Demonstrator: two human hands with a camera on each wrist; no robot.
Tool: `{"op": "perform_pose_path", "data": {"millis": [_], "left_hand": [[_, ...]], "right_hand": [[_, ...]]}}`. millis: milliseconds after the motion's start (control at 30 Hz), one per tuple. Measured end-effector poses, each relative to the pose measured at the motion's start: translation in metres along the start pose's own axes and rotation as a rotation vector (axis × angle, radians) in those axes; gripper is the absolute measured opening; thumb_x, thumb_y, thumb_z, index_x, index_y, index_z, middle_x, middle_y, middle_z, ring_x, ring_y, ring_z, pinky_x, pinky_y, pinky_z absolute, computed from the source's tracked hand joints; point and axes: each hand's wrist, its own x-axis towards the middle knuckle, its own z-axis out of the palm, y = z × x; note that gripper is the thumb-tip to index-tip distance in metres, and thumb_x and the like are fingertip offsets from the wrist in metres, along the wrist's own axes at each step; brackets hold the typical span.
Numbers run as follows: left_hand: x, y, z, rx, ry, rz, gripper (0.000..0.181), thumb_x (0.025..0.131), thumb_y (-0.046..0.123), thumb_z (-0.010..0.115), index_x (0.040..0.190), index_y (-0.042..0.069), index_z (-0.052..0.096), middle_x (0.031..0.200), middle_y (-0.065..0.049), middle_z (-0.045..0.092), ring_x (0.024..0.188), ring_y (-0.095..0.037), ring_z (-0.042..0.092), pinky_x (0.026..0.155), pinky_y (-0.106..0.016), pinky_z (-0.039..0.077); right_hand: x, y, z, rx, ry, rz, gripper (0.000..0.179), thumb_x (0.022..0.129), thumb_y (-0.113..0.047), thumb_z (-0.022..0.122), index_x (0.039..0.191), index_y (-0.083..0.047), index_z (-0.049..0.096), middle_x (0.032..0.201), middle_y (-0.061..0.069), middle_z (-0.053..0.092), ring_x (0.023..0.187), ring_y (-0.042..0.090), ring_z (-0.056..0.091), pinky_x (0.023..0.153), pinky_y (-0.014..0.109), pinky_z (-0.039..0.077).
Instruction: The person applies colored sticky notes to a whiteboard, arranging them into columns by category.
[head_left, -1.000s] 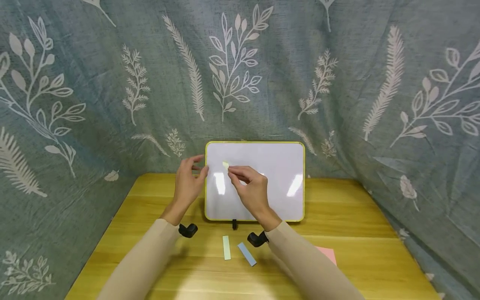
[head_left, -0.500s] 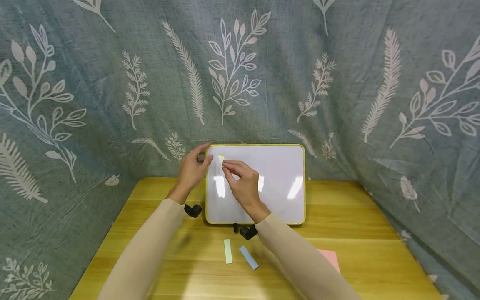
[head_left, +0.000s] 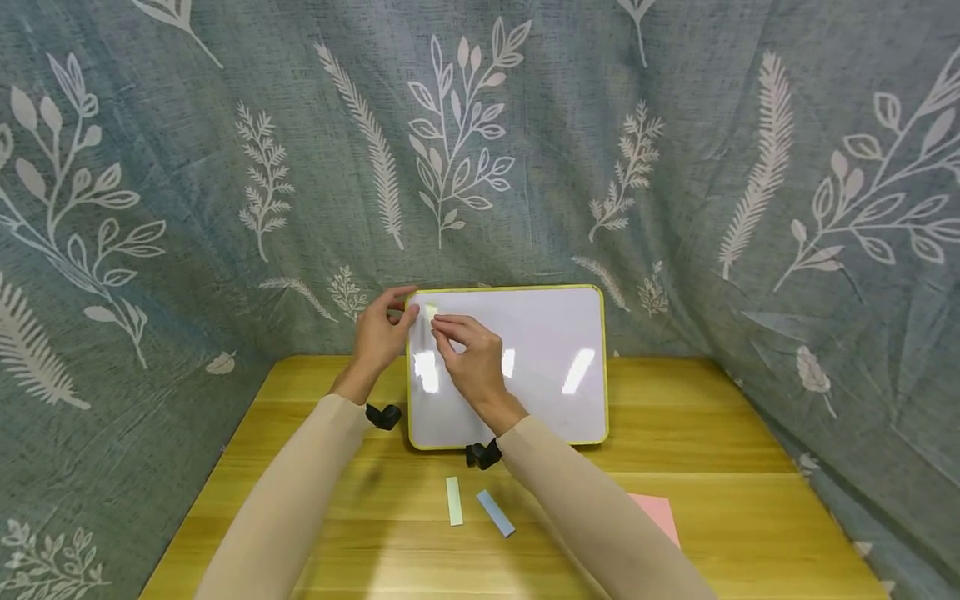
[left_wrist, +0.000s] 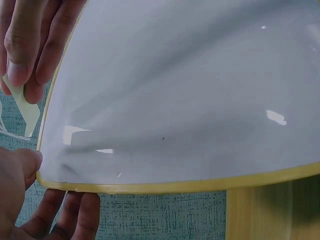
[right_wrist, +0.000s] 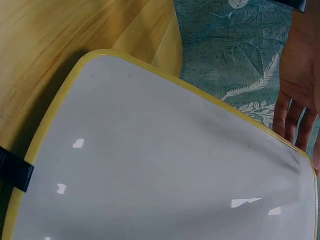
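A whiteboard [head_left: 540, 333] with a yellow rim stands upright on the wooden table. My left hand [head_left: 378, 337] grips its upper left corner, thumb at the edge and fingers behind, as the left wrist view shows. Between thumb and fingertips, my right hand [head_left: 474, 354] pinches a pale yellow paper strip [left_wrist: 26, 110]. The strip is held in front of the board near that same corner, its free end pointing up. In the right wrist view the left hand [right_wrist: 297, 95] appears at the board's far corner, while the right hand's fingers are out of sight.
On the table in front of the board lie a pale green strip [head_left: 454, 502] and a blue strip [head_left: 496, 513]. Pink paper [head_left: 657, 517] shows partly behind the right sleeve. A black clip [right_wrist: 15, 170] holds the board's lower edge. Patterned cloth [head_left: 480, 125] hangs behind.
My right hand has carried the strip left and up toward the board's upper left corner. The left hand has moved up from the board's left side onto that corner. The board now leans slightly.
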Motion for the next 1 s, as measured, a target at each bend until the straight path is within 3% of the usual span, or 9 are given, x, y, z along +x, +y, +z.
{"op": "perform_pose_path", "data": {"millis": [267,533,1000], "left_hand": [[0.000,-0.001,0.000,-0.018,-0.006,-0.023,0.042,0.120,0.030,0.069,0.162,0.023,0.068,0.143,-0.021,0.074,0.116,-0.044,0.080,0.096,-0.058,0.070],[0.002,0.001,0.003,-0.018,0.003,-0.040,0.040,0.120,0.032,0.070,0.158,0.023,0.070,0.144,-0.020,0.074,0.124,-0.043,0.076,0.103,-0.060,0.067],[0.006,0.005,0.001,-0.011,0.012,-0.024,0.041,0.116,0.032,0.076,0.155,0.019,0.070,0.138,-0.023,0.076,0.122,-0.046,0.079,0.103,-0.062,0.068]], "right_hand": [[-0.002,0.003,0.011,-0.031,0.035,-0.041,0.014,0.103,0.000,0.086,0.116,0.002,0.091,0.119,0.016,0.089,0.107,0.030,0.089,0.094,0.037,0.072],[-0.002,0.003,0.017,-0.057,0.042,-0.019,0.014,0.104,0.000,0.086,0.117,0.001,0.091,0.121,0.016,0.088,0.111,0.031,0.088,0.097,0.039,0.072],[0.000,0.003,0.026,-0.076,0.027,0.013,0.013,0.105,-0.003,0.085,0.116,0.001,0.091,0.119,0.016,0.088,0.114,0.032,0.087,0.101,0.041,0.071]]}}
